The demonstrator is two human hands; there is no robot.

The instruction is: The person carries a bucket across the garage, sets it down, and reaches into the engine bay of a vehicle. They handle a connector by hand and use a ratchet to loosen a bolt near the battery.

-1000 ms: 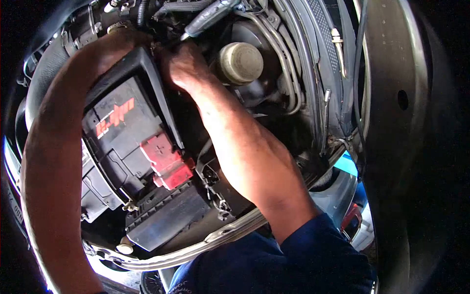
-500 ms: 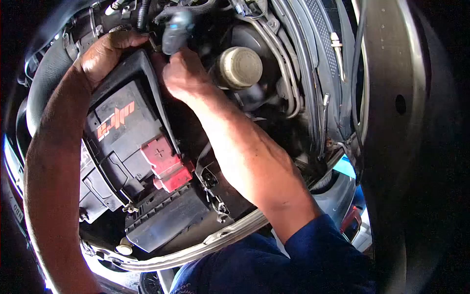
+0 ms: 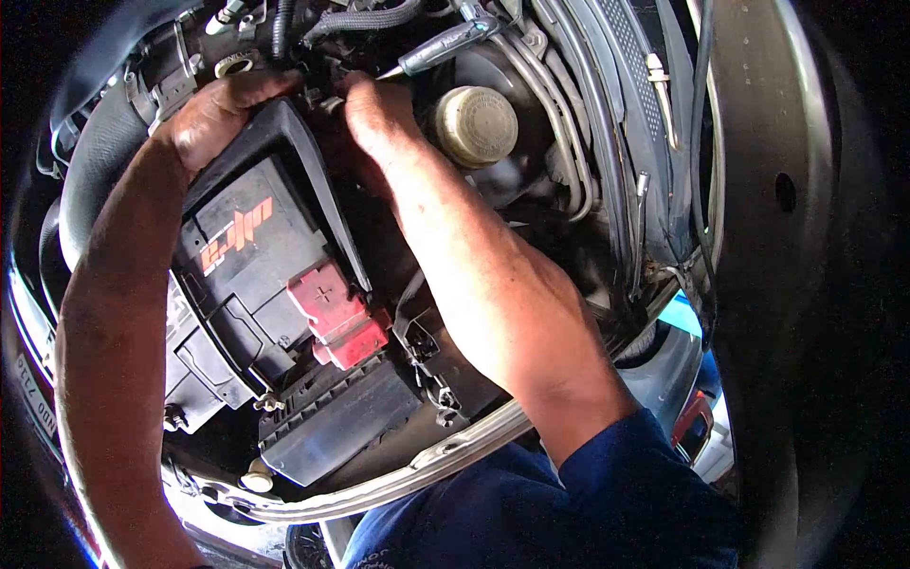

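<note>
My left hand [image 3: 220, 114] reaches over the far edge of the black battery cover [image 3: 301, 152], fingers bent round toward a small fitting behind it. Facing it across a narrow gap, my right hand [image 3: 377, 116] is closed, its fingertips pointing down beside a small metal fitting [image 3: 331, 103]. What either hand grips I cannot tell, as the fingertips are mostly hidden. A screwdriver [image 3: 447, 45] with a grey translucent handle slants up and right, its shaft running to behind my right hand's knuckles. Below my left hand sits the car battery [image 3: 248, 242], with a red terminal cover [image 3: 334, 308].
A round cream reservoir cap [image 3: 477, 126] stands just right of my right wrist. Metal pipes [image 3: 559, 123] curve past it. A thick black hose [image 3: 100, 171] runs along the left. The front body edge [image 3: 417, 474] crosses below, and the raised hood [image 3: 773, 284] borders the right.
The screwdriver, earlier upright and blurred above my right fist, now slants away to the right. My right hand has shifted slightly up and right. My left hand stays near the same spot.
</note>
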